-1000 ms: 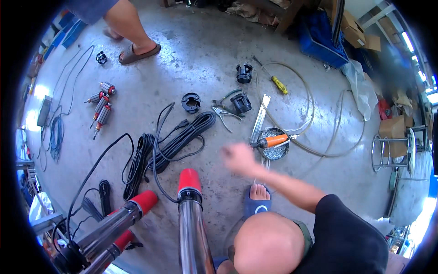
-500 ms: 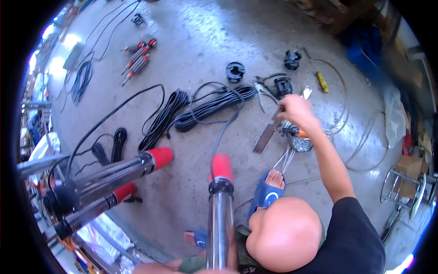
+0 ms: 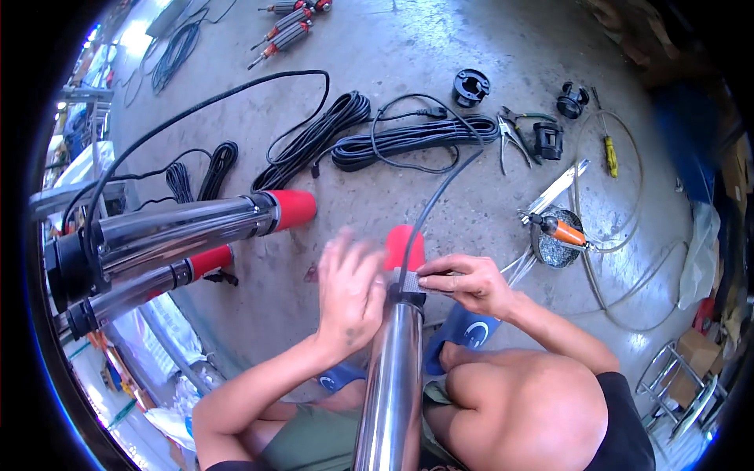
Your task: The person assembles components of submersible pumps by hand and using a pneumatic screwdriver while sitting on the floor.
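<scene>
A polished steel tube pump with a red end cap stands between my knees, a black cable running up along it. Just below the cap, a grey perforated metal strip lies against the pump. My right hand pinches the strip's right end between thumb and fingers. On the other side, my left hand is raised beside the cap, its fingers stretched out and blurred by motion; nothing shows in it.
Two more red-capped pumps lie at left. Beyond are coiled black cables, pliers and black round fittings. At right stand a bowl of small metal pieces with an orange-handled tool across it, and a yellow screwdriver.
My right hand has come from beside the bowl, where it held a dark flat strip, to the pump. My left hand has risen into view beside the red cap. The view has shifted.
</scene>
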`<state>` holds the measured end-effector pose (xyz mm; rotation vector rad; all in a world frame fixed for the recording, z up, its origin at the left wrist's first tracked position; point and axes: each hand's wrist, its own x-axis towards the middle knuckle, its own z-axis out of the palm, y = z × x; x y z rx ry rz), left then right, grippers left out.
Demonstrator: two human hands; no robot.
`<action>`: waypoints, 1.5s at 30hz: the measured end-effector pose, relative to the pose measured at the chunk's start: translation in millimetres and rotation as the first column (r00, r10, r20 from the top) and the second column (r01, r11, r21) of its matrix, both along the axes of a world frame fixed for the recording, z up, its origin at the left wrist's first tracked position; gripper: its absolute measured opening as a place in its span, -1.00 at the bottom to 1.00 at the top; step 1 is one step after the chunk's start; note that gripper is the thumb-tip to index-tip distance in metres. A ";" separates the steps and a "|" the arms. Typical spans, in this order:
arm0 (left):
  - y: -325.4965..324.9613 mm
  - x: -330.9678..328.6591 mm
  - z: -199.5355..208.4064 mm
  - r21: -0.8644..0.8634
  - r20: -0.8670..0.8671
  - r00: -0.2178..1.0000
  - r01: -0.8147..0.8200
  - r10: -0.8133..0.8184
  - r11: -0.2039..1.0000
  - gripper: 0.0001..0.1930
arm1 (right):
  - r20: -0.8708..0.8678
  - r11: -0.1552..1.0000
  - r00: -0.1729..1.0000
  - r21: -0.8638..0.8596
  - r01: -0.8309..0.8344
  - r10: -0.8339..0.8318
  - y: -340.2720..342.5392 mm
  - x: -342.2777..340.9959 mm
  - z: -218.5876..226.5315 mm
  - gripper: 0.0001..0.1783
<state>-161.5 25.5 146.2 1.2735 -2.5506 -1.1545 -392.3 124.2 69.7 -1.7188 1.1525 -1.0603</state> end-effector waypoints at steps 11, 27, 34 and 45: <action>-12.1 15.2 23.1 0.078 -0.014 0.893 0.449 -0.449 0.890 -0.28 | 0.057 0.935 0.998 0.355 -0.024 0.003 16.1 -0.1 31.3 -0.61; 25.2 17.0 -3.5 -0.162 -0.008 0.962 0.268 -0.273 0.950 -0.49 | -0.297 0.979 0.939 0.158 -0.130 0.172 3.5 -8.0 50.0 -0.43; 22.2 14.2 -11.5 -0.197 -0.146 0.945 0.261 -0.291 0.945 -0.53 | -0.581 0.836 0.704 -0.071 -0.544 0.408 -45.3 -11.0 51.9 -0.88; 40.9 41.3 -59.7 0.300 -0.354 0.901 -0.146 0.252 0.943 -0.41 | 0.037 0.862 0.897 -0.299 -0.410 0.440 -66.2 3.0 -21.0 0.07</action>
